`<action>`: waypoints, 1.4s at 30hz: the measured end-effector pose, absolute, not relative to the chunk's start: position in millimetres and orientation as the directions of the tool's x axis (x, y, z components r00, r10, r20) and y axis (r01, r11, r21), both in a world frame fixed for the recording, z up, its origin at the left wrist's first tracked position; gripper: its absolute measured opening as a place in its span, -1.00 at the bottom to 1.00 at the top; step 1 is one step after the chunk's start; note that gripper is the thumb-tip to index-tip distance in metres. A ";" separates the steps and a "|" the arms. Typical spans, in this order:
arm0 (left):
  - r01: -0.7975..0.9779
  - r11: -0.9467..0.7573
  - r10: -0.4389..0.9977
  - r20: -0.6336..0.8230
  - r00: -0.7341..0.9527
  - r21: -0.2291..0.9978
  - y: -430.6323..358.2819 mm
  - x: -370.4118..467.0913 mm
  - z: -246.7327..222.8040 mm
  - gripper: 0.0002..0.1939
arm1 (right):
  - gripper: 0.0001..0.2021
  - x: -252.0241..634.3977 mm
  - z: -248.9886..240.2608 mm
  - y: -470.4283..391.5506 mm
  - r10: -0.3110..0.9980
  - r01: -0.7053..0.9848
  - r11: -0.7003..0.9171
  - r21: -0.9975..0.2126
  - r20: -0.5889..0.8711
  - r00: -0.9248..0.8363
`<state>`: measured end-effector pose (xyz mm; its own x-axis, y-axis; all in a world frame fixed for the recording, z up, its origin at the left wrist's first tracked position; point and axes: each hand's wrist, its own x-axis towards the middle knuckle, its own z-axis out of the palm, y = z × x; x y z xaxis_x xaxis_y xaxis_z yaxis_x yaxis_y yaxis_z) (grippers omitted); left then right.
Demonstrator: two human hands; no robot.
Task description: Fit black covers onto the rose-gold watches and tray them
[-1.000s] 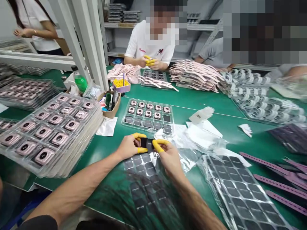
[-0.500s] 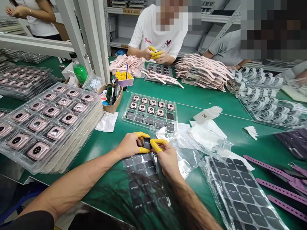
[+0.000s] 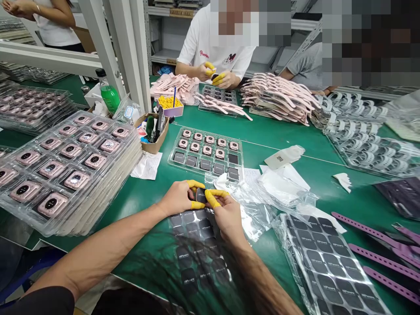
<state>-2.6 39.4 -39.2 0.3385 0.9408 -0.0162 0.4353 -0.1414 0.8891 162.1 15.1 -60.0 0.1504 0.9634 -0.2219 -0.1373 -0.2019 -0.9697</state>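
1. The left hand (image 3: 175,197) pinched one side of a black square piece (image 3: 201,194) between yellow-covered thumb and fingers; the right hand (image 3: 229,214) pinched its other side.
2. The piece sat between the hands, just above the far end of a clear sheet of black squares (image 3: 189,262).
3. It looked light and stiff, probably smooth and easily smudged or scratched on its lettered face. The rim seemed the best hold, with fingertips off the face.
4. The clear sheet seemed thin and floppy, best taken by a bare margin.
5. Crumpled clear film (image 3: 259,214) lay beside the right hand, where a sleeve or finger could snag.
6. Beyond the hands, the shallow tray (image 3: 172,164) held watch bodies and dark squares; its raised rim was the nearest hard edge.
7. A tall stack of trays (image 3: 111,192) limited room to the left, and bagged dark sheets (image 3: 318,258) to the right. The green surface (image 3: 262,151) offered open room past the tray.
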 end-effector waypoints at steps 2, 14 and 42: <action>0.438 -0.136 0.941 -0.022 0.337 0.889 39.7 -2.4 -39.8 -0.49 | -0.65 162.3 -60.5 15.2 0.963 -0.139 -0.202 -0.970 -0.222 0.152; 0.434 -0.144 0.942 -0.010 0.334 0.889 39.7 -2.2 -40.7 -0.48 | -0.63 163.9 -60.0 16.0 0.957 -0.177 -0.209 -0.962 -0.239 0.164; 0.425 -0.124 0.946 -0.023 0.325 0.897 41.5 -2.8 -43.2 -0.47 | -0.56 170.5 -69.4 16.5 0.982 0.033 -0.097 -0.995 -0.090 0.164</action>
<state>-2.8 41.5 -43.2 0.3247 0.9455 -0.0233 0.4251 -0.1239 0.8966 170.5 16.5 -69.4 0.1638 0.9824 -0.0899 0.0331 -0.0965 -0.9948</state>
